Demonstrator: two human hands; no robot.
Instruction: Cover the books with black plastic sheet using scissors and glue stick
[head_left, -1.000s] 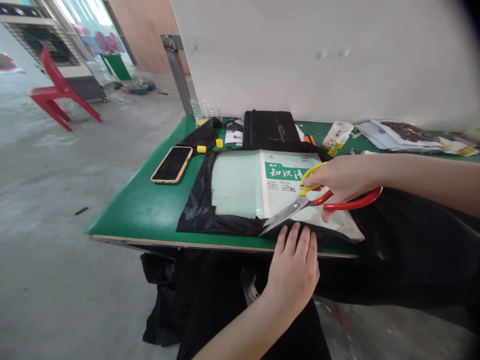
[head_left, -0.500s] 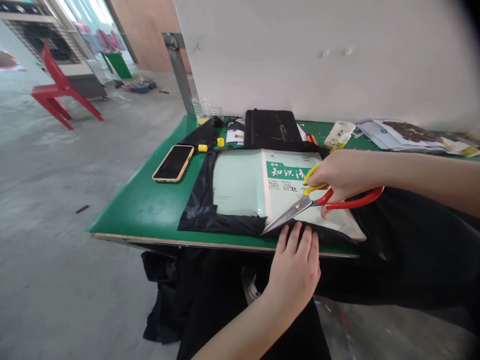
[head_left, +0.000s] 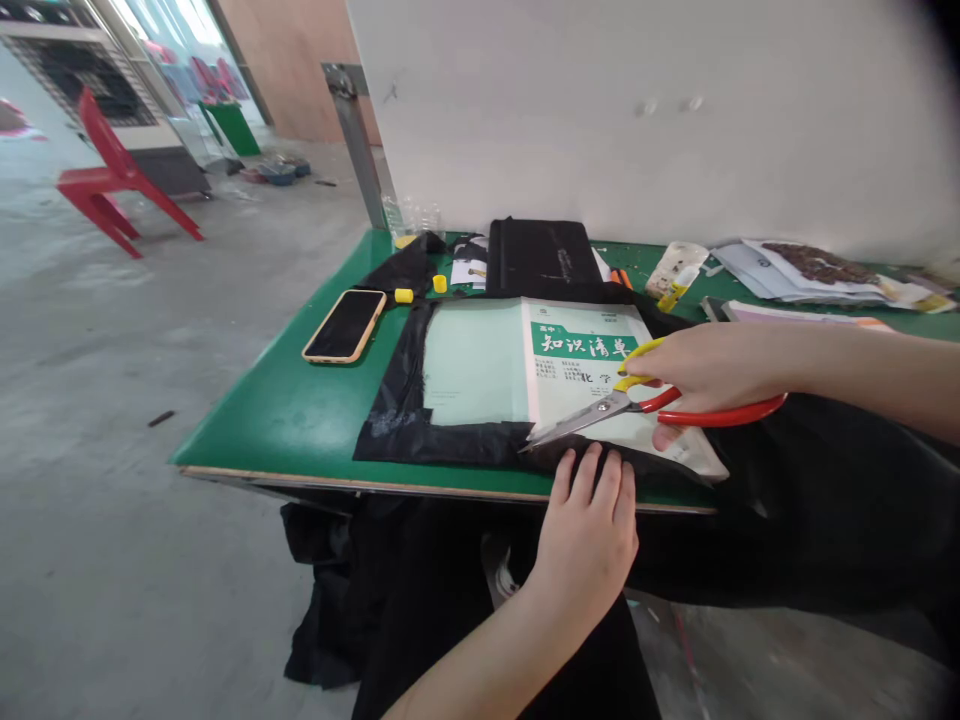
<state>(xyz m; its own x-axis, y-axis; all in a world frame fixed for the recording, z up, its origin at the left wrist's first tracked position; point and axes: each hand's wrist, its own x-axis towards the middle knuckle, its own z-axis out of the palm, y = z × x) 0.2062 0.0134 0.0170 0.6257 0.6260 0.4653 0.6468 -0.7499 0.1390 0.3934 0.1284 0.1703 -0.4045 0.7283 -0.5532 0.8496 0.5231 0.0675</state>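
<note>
Right of centre, the right hand (head_left: pixel 709 368) grips scissors (head_left: pixel 604 406). Lower centre, the left hand (head_left: pixel 589 530) touches black sheeting (head_left: pixel 649 464); whether pinching, I cannot tell.

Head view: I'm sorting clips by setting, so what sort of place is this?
Perhaps a makeshift workroom: it has a bare grey floor, a green-topped table strewn with black scraps and papers, and scissors in use there.

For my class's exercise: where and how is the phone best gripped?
Likely best: the phone gripped by its long edges, from above and the left. It lies flat, screen up, with black material and a yellow piece near its far right corner.
</note>
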